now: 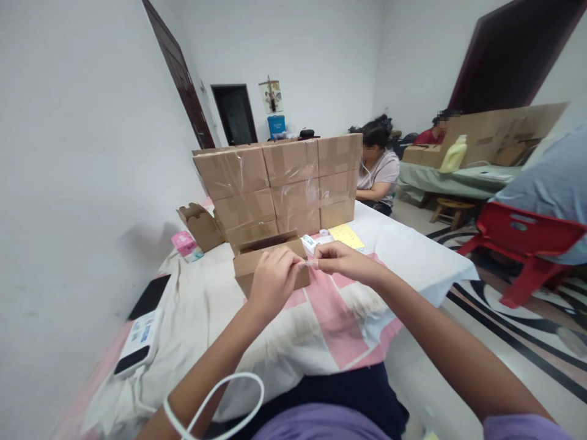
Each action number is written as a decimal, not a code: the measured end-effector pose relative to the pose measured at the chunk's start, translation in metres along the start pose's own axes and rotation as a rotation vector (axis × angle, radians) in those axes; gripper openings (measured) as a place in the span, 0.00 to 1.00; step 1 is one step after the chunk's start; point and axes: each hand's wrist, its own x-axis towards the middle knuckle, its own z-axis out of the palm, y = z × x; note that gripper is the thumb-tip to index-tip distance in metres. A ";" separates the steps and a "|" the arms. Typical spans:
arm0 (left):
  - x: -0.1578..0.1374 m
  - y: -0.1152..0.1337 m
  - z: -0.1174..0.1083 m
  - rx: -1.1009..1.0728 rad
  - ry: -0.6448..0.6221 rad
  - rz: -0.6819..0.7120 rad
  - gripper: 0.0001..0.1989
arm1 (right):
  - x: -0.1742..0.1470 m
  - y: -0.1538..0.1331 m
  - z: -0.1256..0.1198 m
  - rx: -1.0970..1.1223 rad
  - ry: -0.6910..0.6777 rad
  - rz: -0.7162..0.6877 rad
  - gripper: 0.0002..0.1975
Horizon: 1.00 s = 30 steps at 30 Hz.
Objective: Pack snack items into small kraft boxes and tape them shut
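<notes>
Before the right end of the open brown cardboard box (244,272), our left hand (276,273) and right hand (343,259) pinch a small clear plastic-looking piece (311,263) between fingertips, probably sharing it for finer control.

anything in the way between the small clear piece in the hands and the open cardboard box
No other object visibly stands between the small clear piece and the open cardboard box. Only the left hand, pinching the piece together with the right hand, covers part of the box's front from this view.
</notes>
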 end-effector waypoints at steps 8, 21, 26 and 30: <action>-0.002 0.006 -0.007 -0.444 -0.315 -0.349 0.15 | -0.019 -0.004 0.010 -1.026 0.279 -0.479 0.12; -0.009 -0.001 -0.005 -0.763 -0.695 -0.524 0.18 | -0.020 0.023 -0.015 -1.363 0.336 -1.084 0.10; -0.004 -0.001 -0.009 -0.698 -0.658 -0.445 0.15 | -0.019 0.025 -0.020 -1.169 0.168 -0.728 0.12; -0.007 -0.002 -0.006 -0.623 -0.537 -0.406 0.15 | -0.016 0.030 -0.030 -1.024 0.266 -0.462 0.17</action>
